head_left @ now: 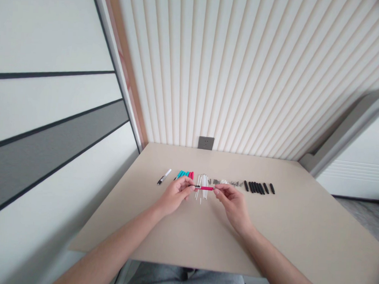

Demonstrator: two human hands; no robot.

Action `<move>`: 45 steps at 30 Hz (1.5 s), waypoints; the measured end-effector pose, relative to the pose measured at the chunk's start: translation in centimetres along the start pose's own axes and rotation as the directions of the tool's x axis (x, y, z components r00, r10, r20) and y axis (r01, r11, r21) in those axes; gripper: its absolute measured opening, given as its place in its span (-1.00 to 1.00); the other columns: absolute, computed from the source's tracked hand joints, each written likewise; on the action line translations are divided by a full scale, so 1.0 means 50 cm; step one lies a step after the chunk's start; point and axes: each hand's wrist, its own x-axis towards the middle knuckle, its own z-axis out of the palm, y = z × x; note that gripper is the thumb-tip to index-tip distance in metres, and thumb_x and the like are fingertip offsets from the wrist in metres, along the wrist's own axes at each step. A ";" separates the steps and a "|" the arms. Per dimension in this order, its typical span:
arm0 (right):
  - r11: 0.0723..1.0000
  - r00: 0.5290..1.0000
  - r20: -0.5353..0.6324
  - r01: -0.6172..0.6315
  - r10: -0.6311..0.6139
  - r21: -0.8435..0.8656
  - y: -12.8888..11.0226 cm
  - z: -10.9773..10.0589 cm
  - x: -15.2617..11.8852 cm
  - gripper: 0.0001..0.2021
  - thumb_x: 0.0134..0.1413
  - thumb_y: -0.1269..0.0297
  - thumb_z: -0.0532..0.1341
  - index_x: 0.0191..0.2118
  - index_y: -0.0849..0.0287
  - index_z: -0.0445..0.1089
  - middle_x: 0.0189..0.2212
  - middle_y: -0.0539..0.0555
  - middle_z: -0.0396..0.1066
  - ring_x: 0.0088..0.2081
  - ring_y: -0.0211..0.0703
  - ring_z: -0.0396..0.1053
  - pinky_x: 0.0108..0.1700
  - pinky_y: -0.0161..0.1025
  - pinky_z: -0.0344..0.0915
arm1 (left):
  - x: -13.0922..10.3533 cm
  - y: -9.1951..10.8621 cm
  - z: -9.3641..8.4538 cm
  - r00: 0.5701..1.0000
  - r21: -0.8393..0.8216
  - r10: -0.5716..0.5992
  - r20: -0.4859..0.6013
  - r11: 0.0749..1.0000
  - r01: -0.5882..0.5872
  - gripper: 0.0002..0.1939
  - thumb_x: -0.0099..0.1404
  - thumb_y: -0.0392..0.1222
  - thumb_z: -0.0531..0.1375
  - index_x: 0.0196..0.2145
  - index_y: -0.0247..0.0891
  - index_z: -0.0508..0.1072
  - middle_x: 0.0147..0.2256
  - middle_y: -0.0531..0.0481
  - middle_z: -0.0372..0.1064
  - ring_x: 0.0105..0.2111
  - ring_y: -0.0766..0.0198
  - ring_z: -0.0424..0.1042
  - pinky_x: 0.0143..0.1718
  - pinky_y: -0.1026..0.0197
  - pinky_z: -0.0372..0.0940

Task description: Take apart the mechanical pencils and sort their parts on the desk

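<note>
A red pen barrel with a black clip end [206, 188] lies level between my two hands, above the table. My left hand [177, 193] pinches its black end. At the red end, the fingertips of my right hand [232, 200] are closed on the tip. Just behind and below the barrel are several thin white refills [205, 180] and one small pale piece [200, 200]. Teal barrels [183, 173] and red ones [191, 175] lie behind my left hand. Small grey metal parts [236, 184] and white parts [224, 182] sit behind my right hand.
Several black grips [256, 187] are lined up to the right on the beige table [170, 239]. A white and black pen [164, 177] lies at the left. Behind the table are a ribbed wall and a socket [206, 143]; a white panel stands left.
</note>
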 end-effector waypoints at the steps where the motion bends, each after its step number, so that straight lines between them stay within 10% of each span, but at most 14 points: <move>1: 1.000 1.000 0.000 0.009 -0.009 -0.014 0.002 0.000 0.000 -0.71 -0.06 0.05 0.36 -0.29 0.16 0.48 -0.42 0.07 0.48 -0.39 -0.17 0.34 -0.33 -0.23 0.28 | 0.001 -0.002 -0.001 1.000 -0.017 -0.003 0.008 1.000 0.003 -0.70 0.22 0.01 0.25 -0.27 -0.27 0.34 -0.41 0.08 0.38 -0.57 0.44 0.22 -0.49 0.33 0.16; 14: 0.904 0.924 0.219 0.362 -0.315 -0.229 -0.035 0.022 0.019 -0.77 0.16 0.19 0.24 -0.07 0.07 0.48 -0.29 0.08 0.49 -0.32 -0.16 0.39 -0.22 -0.19 0.35 | -0.008 -0.001 0.007 0.977 0.026 -0.019 0.211 1.000 0.014 -0.69 0.27 -0.02 0.23 -0.15 -0.31 0.45 -0.22 -0.12 0.50 -0.37 0.32 0.34 -0.37 0.28 0.21; 20: 0.819 0.901 0.314 0.412 -0.299 -0.399 -0.032 0.004 0.028 -0.76 0.23 0.20 0.16 -0.05 0.08 0.46 -0.20 0.12 0.48 -0.28 -0.14 0.39 -0.21 -0.17 0.36 | -0.003 0.005 -0.001 0.995 -0.052 -0.025 0.098 0.998 0.031 -0.65 0.26 0.04 0.22 -0.20 -0.34 0.46 -0.30 -0.06 0.43 -0.49 0.40 0.26 -0.43 0.31 0.17; 27: 0.451 0.670 0.687 0.724 -0.282 -0.522 0.003 -0.016 0.021 -0.78 0.26 0.33 0.12 -0.14 0.04 0.52 -0.26 0.13 0.45 -0.19 -0.07 0.36 -0.13 -0.12 0.28 | 0.005 -0.004 -0.011 0.998 -0.188 -0.070 -0.007 0.980 0.067 -0.62 0.24 0.09 0.23 -0.23 -0.34 0.44 -0.38 -0.02 0.38 -0.51 0.40 0.26 -0.46 0.31 0.15; 31: 0.344 0.627 0.727 0.773 -0.281 -0.533 0.003 -0.004 0.018 -0.81 0.25 0.36 0.16 -0.16 0.03 0.53 -0.27 0.11 0.44 -0.19 -0.09 0.34 -0.13 -0.15 0.23 | 0.007 -0.010 -0.015 0.993 -0.180 -0.114 0.020 0.977 0.116 -0.59 0.24 0.08 0.23 -0.20 -0.37 0.46 -0.39 -0.06 0.44 -0.53 0.39 0.30 -0.45 0.28 0.18; 41: 0.426 0.623 0.724 0.764 -0.295 -0.484 0.013 0.001 0.026 -0.80 0.31 0.31 0.09 -0.26 0.12 0.47 -0.27 0.11 0.46 -0.20 -0.10 0.33 -0.12 -0.15 0.21 | 0.002 0.000 -0.010 0.987 -0.182 -0.118 0.106 0.974 0.136 -0.62 0.22 0.06 0.25 -0.23 -0.36 0.46 -0.32 -0.13 0.50 -0.52 0.36 0.36 -0.41 0.25 0.24; 45: 0.624 0.747 0.578 0.631 -0.329 -0.460 0.001 0.000 0.018 -0.77 0.33 0.29 0.02 -0.20 0.14 0.43 -0.31 0.12 0.45 -0.25 -0.11 0.34 -0.15 -0.16 0.25 | -0.004 0.008 -0.003 0.995 -0.183 0.031 0.095 0.983 -0.013 -0.67 0.19 0.01 0.30 -0.22 -0.31 0.48 -0.22 -0.14 0.49 -0.30 0.24 0.40 -0.23 0.20 0.27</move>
